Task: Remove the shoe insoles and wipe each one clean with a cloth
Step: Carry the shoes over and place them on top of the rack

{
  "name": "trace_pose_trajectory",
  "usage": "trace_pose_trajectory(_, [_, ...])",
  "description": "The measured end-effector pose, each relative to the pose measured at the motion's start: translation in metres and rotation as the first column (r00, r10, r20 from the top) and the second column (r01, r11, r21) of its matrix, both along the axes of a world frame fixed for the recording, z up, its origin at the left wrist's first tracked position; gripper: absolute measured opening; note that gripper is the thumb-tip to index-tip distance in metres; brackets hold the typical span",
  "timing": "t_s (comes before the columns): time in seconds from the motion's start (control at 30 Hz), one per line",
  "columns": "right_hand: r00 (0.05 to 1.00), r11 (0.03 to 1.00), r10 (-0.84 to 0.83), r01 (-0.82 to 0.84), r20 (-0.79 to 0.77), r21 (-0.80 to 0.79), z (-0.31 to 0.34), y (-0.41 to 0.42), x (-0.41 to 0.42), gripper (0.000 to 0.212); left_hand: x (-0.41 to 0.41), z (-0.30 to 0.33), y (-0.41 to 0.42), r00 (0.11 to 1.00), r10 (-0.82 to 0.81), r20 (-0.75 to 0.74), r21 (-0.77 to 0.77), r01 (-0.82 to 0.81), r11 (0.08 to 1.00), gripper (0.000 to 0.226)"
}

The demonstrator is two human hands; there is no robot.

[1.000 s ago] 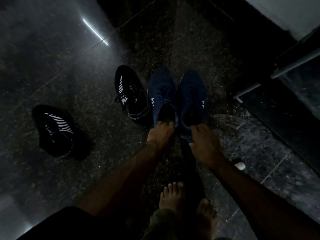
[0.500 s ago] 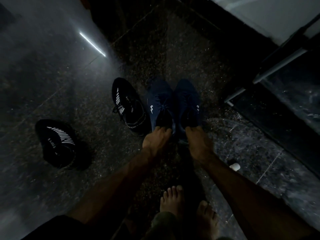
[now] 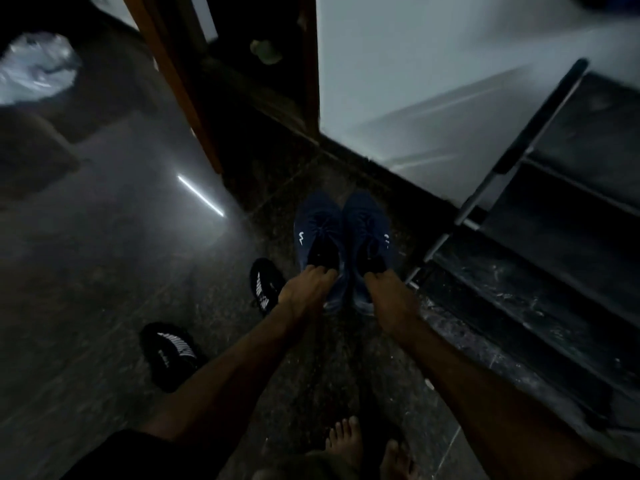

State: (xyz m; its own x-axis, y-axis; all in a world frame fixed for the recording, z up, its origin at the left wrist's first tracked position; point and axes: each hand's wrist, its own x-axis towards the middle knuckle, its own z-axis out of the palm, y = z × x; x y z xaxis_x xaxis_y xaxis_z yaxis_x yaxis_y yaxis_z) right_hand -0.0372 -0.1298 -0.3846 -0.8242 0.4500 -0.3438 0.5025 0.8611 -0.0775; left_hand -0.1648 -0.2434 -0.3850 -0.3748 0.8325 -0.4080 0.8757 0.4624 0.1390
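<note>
Right now the person is bending down over two blue shoes that are sitting side by side on the dark floor [image 3: 104, 237]. The left hand [image 3: 304, 289] is curling its fingers over the back rim of the left blue shoe [image 3: 317, 233], and the right hand [image 3: 388, 292] is doing the same on the right blue shoe [image 3: 369, 230]. Both sets of fingers are hooking into the shoe openings, so they are holding the heels, but it is too dark to tell if they are also pinching the insoles inside. The insoles are not showing at all; I think they are still lying down in the shoes. No cloth is showing anywhere either. Things could go wrong from here. If the person is pulling both shoes up at once, one could be slipping out of the fingers and dropping onto the bare feet [image 3: 346, 441] just below. An insole might be sticking to the shoe, and tugging hard could be bending or tearing it. The room is very dim, so dirt could be getting missed when wiping. Two black shoes with white stripes are lying close by, one [image 3: 265, 285] just beside the left hand and one [image 3: 169, 351] farther off, and the person could be tripping on them. The dark steps [image 3: 554, 271] on the right are near, so a shoe could be bumping them.
</note>
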Motion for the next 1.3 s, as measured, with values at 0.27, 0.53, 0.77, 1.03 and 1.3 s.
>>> trace_pose_trajectory(0.27, [0.974, 0.997, -0.037, 0.051, -0.224, 0.055, 0.149, 0.021, 0.011, 0.029, -0.015, 0.141, 0.025, 0.983, -0.09, -0.16, 0.164, 0.117, 0.98, 0.04])
trace_pose_trajectory(0.53, [0.897, 0.97, -0.093, 0.179, -0.432, 0.162, 0.261, 0.066, 0.049, 0.038, -0.002, 0.255, 0.083, 0.954, -0.16, -0.253, 0.331, 0.241, 0.913, 0.055])
trace_pose_trajectory(0.77, [0.864, 0.939, -0.172, 0.289, -0.473, 0.187, 0.318, 0.116, 0.101, 0.044, 0.042, 0.316, 0.138, 0.918, -0.24, -0.315, 0.405, 0.359, 0.841, 0.063])
trace_pose_trajectory(1.03, [0.843, 0.891, -0.272, 0.403, -0.463, 0.209, 0.328, 0.152, 0.164, 0.041, 0.099, 0.316, 0.192, 0.89, -0.348, -0.295, 0.391, 0.445, 0.806, 0.057])
trace_pose_trajectory(1.3, [0.826, 0.894, -0.321, 0.426, -0.463, 0.14, 0.309, 0.168, 0.188, 0.042, 0.121, 0.295, 0.218, 0.887, -0.415, -0.202, 0.405, 0.461, 0.79, 0.041])
